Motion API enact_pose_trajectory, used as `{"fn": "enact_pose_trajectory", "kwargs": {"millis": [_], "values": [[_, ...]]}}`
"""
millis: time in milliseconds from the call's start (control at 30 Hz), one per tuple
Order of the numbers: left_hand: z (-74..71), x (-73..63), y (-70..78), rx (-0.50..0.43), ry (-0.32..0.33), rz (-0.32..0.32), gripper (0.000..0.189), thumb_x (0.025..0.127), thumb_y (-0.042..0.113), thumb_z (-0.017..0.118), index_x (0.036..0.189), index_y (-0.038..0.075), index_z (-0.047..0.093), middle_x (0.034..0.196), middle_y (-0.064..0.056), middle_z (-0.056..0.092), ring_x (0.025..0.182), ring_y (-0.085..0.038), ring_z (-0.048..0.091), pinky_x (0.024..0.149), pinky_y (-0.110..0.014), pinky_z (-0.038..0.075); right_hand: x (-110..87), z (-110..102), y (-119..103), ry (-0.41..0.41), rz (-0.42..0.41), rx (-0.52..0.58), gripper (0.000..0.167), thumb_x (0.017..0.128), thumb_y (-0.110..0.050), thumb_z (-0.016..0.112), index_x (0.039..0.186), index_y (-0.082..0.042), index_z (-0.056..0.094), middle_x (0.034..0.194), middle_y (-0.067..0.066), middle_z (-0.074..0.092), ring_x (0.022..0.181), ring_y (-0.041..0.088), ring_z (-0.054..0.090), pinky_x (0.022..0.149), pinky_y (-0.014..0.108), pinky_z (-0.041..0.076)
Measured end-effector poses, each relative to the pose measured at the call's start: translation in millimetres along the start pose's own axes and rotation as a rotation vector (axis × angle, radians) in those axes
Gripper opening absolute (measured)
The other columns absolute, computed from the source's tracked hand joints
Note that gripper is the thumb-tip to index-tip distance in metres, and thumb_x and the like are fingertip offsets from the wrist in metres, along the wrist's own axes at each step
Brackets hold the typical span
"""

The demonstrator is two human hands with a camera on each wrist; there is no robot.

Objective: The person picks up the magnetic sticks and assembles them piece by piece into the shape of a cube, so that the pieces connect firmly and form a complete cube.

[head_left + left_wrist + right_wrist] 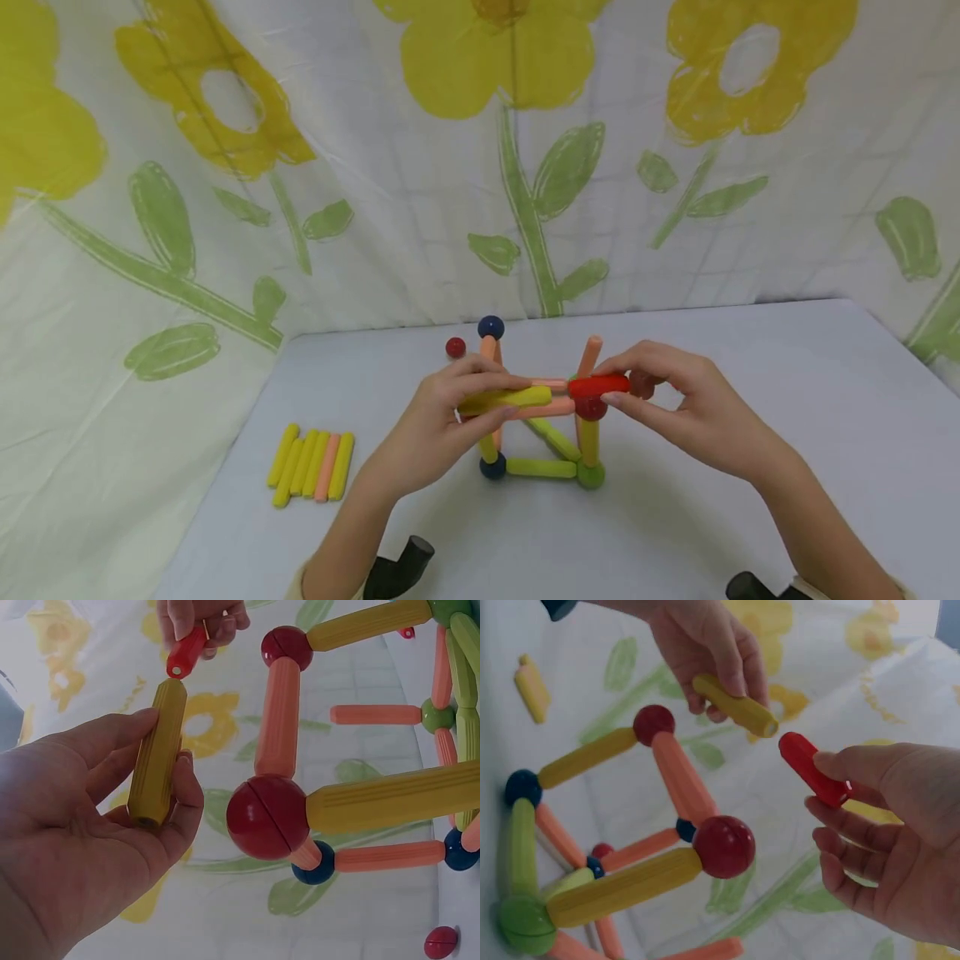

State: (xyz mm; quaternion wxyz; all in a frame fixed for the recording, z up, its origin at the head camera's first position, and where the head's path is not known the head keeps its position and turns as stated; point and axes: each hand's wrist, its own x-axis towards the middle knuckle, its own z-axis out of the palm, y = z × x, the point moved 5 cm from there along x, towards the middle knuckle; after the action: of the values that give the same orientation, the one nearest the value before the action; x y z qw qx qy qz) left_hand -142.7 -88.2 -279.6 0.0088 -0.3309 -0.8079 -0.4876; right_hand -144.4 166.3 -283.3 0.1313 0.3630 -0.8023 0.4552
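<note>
My left hand [435, 421] pinches a yellow rod [513, 400] between thumb and fingers. Opposite it, my right hand [686, 400] pinches a shorter red rod [600, 386]. The two rods are held almost end to end above a frame of rods and balls; a small gap parts them in the right wrist view. The frame joins yellow, green and salmon rods with red balls [724, 847], dark blue balls [492, 465] and green balls [591, 474]. One salmon rod [375, 714] sticks out from a green ball with its other end free. In the head view my hands partly hide the frame.
Several yellow rods [310, 464] and one salmon rod [327, 468] lie in a row on the left of the white table [645, 542]. A loose red ball [455, 347] lies behind the frame. A flower-printed cloth [390, 250] hangs at the table's back edge.
</note>
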Motion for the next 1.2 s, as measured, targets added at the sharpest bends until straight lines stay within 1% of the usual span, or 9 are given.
{"fn": "enact_pose_trajectory", "kwargs": {"millis": [133,500,633,700,767,867,933,1033,1200], "values": [[3.7,1.3,1.0,-0.022,-0.018,-0.011,0.031,0.099,0.004,0.072,0.129,0.006,0.075,0.119,-0.006,0.067,0.103,-0.02,0.06,0.076,-0.025,0.06,1.7,5.6,-2.8,-0.021,-0.008,0.003,0.04,0.088,0.008,0.079,0.116,-0.021,0.075,0.1,-0.01,0.071,0.08,0.009,0.057,0.073,0.022,0.052],[5.7,1.0,2.3,0.007,-0.014,-0.056,0.029,0.098,0.004,0.074,0.127,0.006,0.076,0.119,-0.005,0.067,0.104,-0.019,0.062,0.084,-0.026,0.061,4.0,9.8,-5.9,-0.021,-0.017,0.002,0.038,0.09,0.007,0.078,0.115,-0.021,0.074,0.101,-0.009,0.072,0.079,0.008,0.057,0.073,0.021,0.052],[7.0,0.0,2.7,-0.01,-0.02,-0.049,0.032,0.098,0.006,0.075,0.13,0.008,0.075,0.116,-0.002,0.07,0.095,-0.017,0.06,0.076,-0.024,0.058,3.6,11.1,-5.2,0.006,0.013,0.029,0.035,0.091,0.007,0.077,0.117,-0.017,0.075,0.102,-0.007,0.073,0.074,0.009,0.06,0.074,0.021,0.056],[9.0,-0.2,3.3,-0.037,-0.04,-0.036,0.035,0.099,0.007,0.074,0.134,0.011,0.073,0.118,-0.001,0.072,0.089,-0.017,0.061,0.071,-0.024,0.056,3.6,12.6,-4.6,0.027,0.04,0.066,0.034,0.092,0.007,0.075,0.119,-0.013,0.074,0.104,-0.005,0.073,0.075,0.011,0.064,0.075,0.021,0.058],[11.6,-0.2,3.6,-0.071,-0.067,-0.038,0.037,0.099,0.009,0.074,0.136,0.012,0.072,0.119,0.0,0.074,0.087,-0.017,0.062,0.071,-0.025,0.058,3.7,14.8,-3.5,0.052,0.073,0.119,0.033,0.094,0.007,0.073,0.122,-0.01,0.073,0.108,-0.003,0.074,0.08,0.013,0.068,0.078,0.021,0.06],[16.5,-0.5,1.4,-0.111,-0.108,-0.092,0.037,0.099,0.01,0.075,0.136,0.012,0.072,0.119,-0.001,0.075,0.09,-0.015,0.066,0.077,-0.026,0.061,3.4,18.5,-1.6,0.089,0.121,0.208,0.033,0.097,0.007,0.069,0.127,-0.007,0.07,0.114,0.0,0.074,0.098,0.013,0.071,0.083,0.021,0.06],[20.6,-0.8,-1.2,-0.133,-0.134,-0.137,0.037,0.098,0.011,0.076,0.134,0.009,0.072,0.118,-0.004,0.075,0.093,-0.013,0.068,0.081,-0.028,0.062,3.3,21.0,-0.7,0.112,0.149,0.248,0.033,0.098,0.006,0.068,0.13,-0.005,0.069,0.117,0.0,0.073,0.104,0.012,0.07,0.086,0.02,0.06],[28.1,-0.2,-2.9,-0.166,-0.172,-0.176,0.038,0.097,0.01,0.077,0.135,0.006,0.071,0.118,-0.007,0.075,0.093,-0.011,0.069,0.082,-0.029,0.063,2.8,23.9,-0.3,0.146,0.172,0.27,0.034,0.098,0.007,0.068,0.131,-0.003,0.066,0.12,-0.002,0.071,0.105,0.012,0.069,0.088,0.02,0.059],[38.1,1.4,-3.1,-0.222,-0.196,-0.182,0.039,0.096,0.01,0.078,0.135,0.004,0.071,0.118,-0.008,0.074,0.094,-0.009,0.069,0.083,-0.029,0.062,1.5,28.2,-1.5,0.163,0.189,0.277,0.033,0.098,0.007,0.068,0.129,-0.003,0.065,0.114,-0.002,0.071,0.093,0.017,0.071,0.085,0.021,0.06]]}}
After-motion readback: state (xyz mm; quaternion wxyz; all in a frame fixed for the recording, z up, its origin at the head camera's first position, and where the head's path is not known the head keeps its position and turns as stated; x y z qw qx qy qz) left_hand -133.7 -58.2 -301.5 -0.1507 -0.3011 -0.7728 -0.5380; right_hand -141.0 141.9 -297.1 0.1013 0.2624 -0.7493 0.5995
